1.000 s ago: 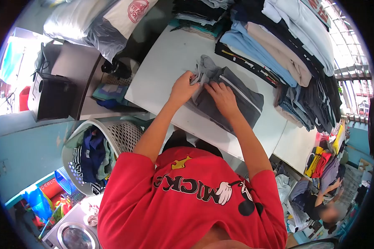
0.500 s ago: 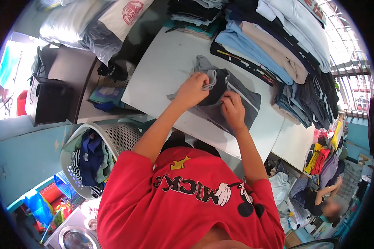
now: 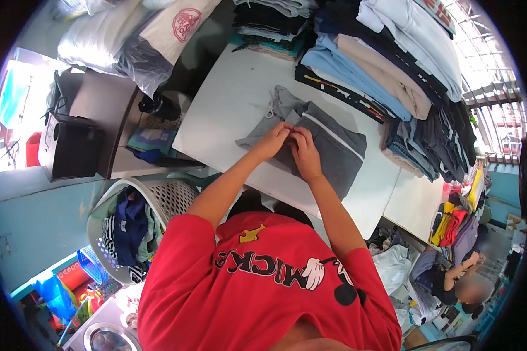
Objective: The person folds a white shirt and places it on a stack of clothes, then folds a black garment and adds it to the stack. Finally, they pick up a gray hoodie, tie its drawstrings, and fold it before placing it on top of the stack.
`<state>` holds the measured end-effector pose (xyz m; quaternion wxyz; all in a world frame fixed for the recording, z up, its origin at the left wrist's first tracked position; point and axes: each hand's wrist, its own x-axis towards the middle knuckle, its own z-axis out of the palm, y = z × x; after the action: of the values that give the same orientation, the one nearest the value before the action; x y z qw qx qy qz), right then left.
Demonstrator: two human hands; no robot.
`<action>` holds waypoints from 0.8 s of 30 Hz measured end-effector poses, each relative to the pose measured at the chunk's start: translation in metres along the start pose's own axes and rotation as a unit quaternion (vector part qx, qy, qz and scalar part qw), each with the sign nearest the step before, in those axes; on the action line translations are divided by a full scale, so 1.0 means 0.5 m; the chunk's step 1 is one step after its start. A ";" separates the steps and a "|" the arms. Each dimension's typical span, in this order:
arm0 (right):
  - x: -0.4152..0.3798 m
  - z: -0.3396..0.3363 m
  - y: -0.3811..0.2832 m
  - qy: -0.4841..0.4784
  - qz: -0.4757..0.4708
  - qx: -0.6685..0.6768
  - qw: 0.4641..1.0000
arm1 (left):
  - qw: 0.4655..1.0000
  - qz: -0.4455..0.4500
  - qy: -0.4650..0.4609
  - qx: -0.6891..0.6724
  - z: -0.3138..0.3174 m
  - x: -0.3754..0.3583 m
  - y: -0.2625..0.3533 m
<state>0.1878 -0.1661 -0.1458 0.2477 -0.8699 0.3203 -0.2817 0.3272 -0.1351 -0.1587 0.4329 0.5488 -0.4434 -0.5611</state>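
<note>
A grey garment (image 3: 332,140) with a white stripe and a light drawstring lies partly folded on the white table (image 3: 216,111). My left hand (image 3: 273,142) is closed on the garment's near part, left of its middle. Close beside it, my right hand (image 3: 304,153) has its fingers bent and pinched on the same cloth. The two sets of fingertips nearly meet. The drawstring end shows to the upper left of my hands.
Folded clothes (image 3: 363,64) are stacked along the table's far right side, with another pile (image 3: 269,29) at the back. A laundry basket (image 3: 170,190) holds clothes at left, below a black box (image 3: 70,146). Another person (image 3: 459,281) is at lower right.
My right hand has moved left with the garment's edge, folding it over and covering the dark opening. My left hand has shifted slightly down, off the drawstring, onto the cloth.
</note>
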 end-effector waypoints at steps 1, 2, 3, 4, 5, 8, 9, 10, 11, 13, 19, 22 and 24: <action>-0.001 0.008 0.012 0.001 -0.001 0.000 1.000 | 0.994 -0.013 0.094 0.046 0.014 -0.008 -0.001; 0.004 0.009 0.010 0.014 0.027 0.035 0.999 | 0.978 -0.027 0.185 0.092 0.025 -0.010 0.001; 0.002 0.010 0.007 0.026 0.058 0.069 0.996 | 0.979 -0.029 0.181 0.091 0.031 -0.007 0.000; 0.000 0.010 0.006 0.026 0.064 0.067 0.995 | 0.962 0.023 0.229 0.148 0.036 -0.002 0.000; 0.002 0.006 0.003 0.024 0.079 0.108 0.991 | 0.937 0.077 0.275 0.202 0.039 0.007 -0.002; 0.009 0.000 0.000 0.028 0.098 0.157 0.982 | 0.947 -0.050 0.197 0.247 0.017 0.036 -0.003; 0.010 0.000 0.000 0.032 0.102 0.169 0.980 | 0.948 -0.049 0.192 0.251 0.014 0.042 -0.005; 0.011 0.001 0.004 0.037 0.106 0.169 0.979 | 0.937 -0.074 0.179 0.290 0.013 0.046 -0.007; 0.012 0.002 0.009 0.027 0.104 0.182 0.978 | 0.925 -0.098 0.165 0.329 0.011 0.051 -0.012; 0.012 0.001 0.015 0.025 0.105 0.193 0.975 | 0.939 -0.116 0.127 0.298 -0.006 0.071 -0.039; -0.099 -0.028 -0.042 0.050 -0.009 0.104 0.993 | 0.964 -0.138 0.050 0.220 0.000 0.046 0.034; -0.176 -0.011 -0.095 -0.032 -0.055 0.111 0.992 | 0.985 -0.103 0.013 0.138 0.014 0.032 0.104; -0.188 0.005 -0.104 -0.075 -0.078 0.113 0.988 | 0.988 -0.092 -0.005 0.126 0.030 0.022 0.170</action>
<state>0.1514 -0.0650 -0.1467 0.3448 -0.8776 0.1976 -0.2682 0.3117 -0.1650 -0.0784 0.3047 0.6348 -0.4603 -0.5407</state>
